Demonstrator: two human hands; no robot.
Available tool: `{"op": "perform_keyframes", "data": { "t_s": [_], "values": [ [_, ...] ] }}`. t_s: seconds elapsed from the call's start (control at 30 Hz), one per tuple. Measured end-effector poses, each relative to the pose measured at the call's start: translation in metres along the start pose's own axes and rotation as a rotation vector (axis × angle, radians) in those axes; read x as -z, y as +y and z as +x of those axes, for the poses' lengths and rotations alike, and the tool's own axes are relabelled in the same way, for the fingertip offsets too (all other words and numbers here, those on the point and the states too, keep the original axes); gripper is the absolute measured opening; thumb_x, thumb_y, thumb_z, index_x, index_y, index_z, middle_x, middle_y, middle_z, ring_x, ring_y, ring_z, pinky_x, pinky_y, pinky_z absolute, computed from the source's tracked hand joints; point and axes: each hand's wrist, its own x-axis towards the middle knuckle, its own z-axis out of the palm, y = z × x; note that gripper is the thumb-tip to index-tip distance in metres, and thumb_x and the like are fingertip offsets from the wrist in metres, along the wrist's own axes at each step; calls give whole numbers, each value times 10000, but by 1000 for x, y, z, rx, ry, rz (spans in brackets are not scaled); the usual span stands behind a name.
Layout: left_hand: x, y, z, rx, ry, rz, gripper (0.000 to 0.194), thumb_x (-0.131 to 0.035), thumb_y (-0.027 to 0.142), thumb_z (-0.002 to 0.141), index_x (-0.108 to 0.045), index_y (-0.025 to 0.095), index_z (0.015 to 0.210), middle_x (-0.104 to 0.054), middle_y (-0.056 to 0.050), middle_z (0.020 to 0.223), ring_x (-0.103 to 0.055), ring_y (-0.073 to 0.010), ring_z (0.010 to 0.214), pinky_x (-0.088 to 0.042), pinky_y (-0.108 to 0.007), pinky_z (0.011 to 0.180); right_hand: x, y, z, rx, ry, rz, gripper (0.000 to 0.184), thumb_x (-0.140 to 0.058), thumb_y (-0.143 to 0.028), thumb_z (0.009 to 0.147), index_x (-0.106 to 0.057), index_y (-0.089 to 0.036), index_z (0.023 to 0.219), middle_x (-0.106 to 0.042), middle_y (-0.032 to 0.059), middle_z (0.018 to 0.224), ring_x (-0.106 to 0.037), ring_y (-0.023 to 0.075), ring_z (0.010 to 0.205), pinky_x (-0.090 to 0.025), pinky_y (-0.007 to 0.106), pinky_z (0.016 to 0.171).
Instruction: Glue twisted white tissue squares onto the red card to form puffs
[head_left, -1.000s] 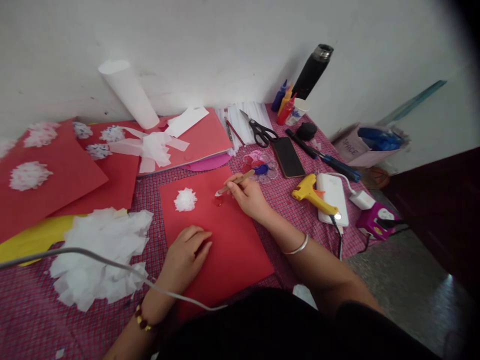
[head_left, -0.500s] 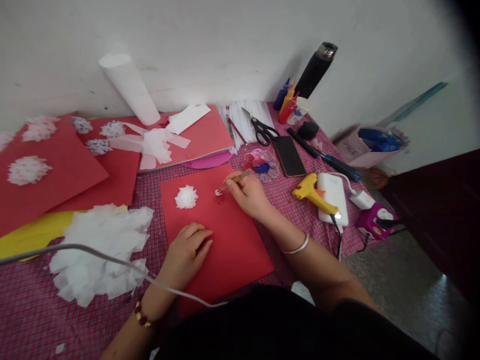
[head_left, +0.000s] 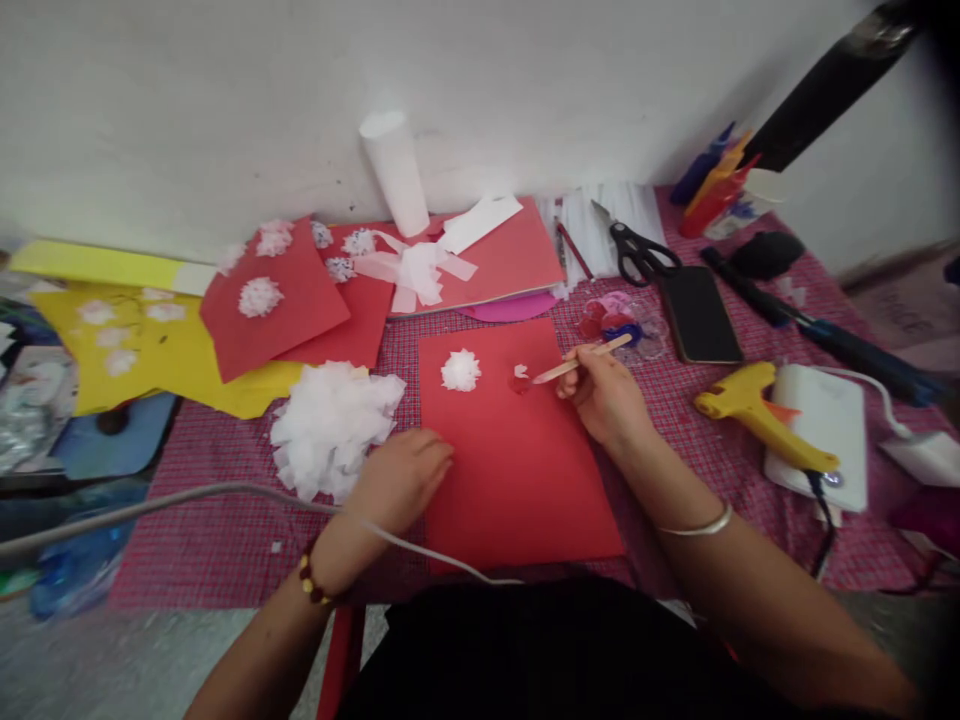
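A red paper sheet (head_left: 517, 480) lies in front of me. On its upper left is a ruffled white tissue flower (head_left: 460, 370). To the right of that, a small white tissue piece (head_left: 521, 371) sits at a wet round patch. My right hand (head_left: 606, 398) is shut on a wooden craft stick (head_left: 585, 358), its pinkish tip pointing at the patch. My left hand (head_left: 405, 475) is over the sheet's left edge, fingers loosely bent and open, with nothing visible in them. Beside it is a pile of white tissue squares (head_left: 334, 425).
On the right are scissors (head_left: 637, 250), a phone (head_left: 700, 313), a yellow glue gun (head_left: 765, 415), a white power bank (head_left: 825, 435) and paint bottles (head_left: 716, 190). A paint palette (head_left: 622, 320) sits behind my right hand. A cable (head_left: 247, 490) crosses above my left wrist.
The view has swung left, showing more of the table there. My left hand has slid left off the sheet's middle towards the tissue pile. The craft stick has drawn back slightly from the patch.
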Motion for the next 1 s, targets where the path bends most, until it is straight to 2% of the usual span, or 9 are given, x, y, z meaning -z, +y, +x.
{"op": "perform_keyframes", "data": {
  "t_s": [0.17,0.23,0.3,0.37,0.47,0.57,0.63,0.77,1.0],
  "values": [
    [33,-71,5,261,209,129,186,-485,200,887,-668,167,884,-679,-117,892,-614,-279,886,-473,-414,809,-2,-3,0,-11,-3,20,181,-669,-344,792,-597,-184,751,-510,-40,517,-475,90,474,-431,213,476],
    [38,-88,15,274,220,65,189,-506,210,861,-671,172,946,-686,-108,952,-617,-272,932,-463,-408,848,-2,-4,0,-10,-5,18,179,-665,-346,794,-599,-186,749,-512,-40,518,-473,90,471,-435,215,475],
    [39,-96,24,275,158,-38,264,-547,229,825,-658,176,1058,-681,-102,1050,-618,-257,981,-460,-389,874,-2,-3,0,-16,-13,15,180,-664,-347,797,-600,-184,754,-515,-39,521,-475,90,470,-441,216,478],
    [38,-98,30,322,49,-136,330,-593,256,778,-653,183,1094,-688,-85,1016,-634,-236,909,-479,-354,807,-1,-3,1,-21,-23,3,190,-665,-354,801,-596,-182,760,-516,-38,524,-476,90,466,-445,220,480],
    [40,-94,29,440,-61,-339,168,-624,326,742,-679,193,829,-658,-28,715,-587,-182,640,-444,-284,588,0,-2,2,-13,-28,-16,200,-653,-365,818,-592,-183,764,-516,-40,524,-467,86,448,-447,227,476],
    [49,-85,17,521,56,-596,188,-651,373,727,-632,194,671,-605,-10,629,-528,-143,565,-391,-249,522,1,-1,3,-11,-29,-17,193,-638,-353,836,-597,-182,759,-515,-40,519,-467,85,442,-446,224,467],
    [56,-78,6,586,145,-694,186,-685,369,705,-647,189,680,-589,-3,627,-491,-120,533,-364,-235,500,1,-2,3,-16,-28,-7,177,-637,-331,837,-606,-177,755,-520,-36,515,-477,86,449,-450,218,467],
    [60,-72,-13,688,200,-811,187,-732,359,665,-672,185,692,-553,13,572,-425,-91,469,-308,-216,446,0,-3,2,-18,-33,21,156,-639,-303,832,-621,-174,748,-531,-37,500,-471,82,434,-454,212,461],
    [39,-78,-32,726,264,-696,201,-738,288,610,-668,154,741,-626,-10,655,-530,-119,565,-393,-235,536,-2,-2,3,11,-15,22,160,-595,-244,864,-619,-172,724,-523,-33,489,-477,82,427,-454,205,445]
  ]
}}
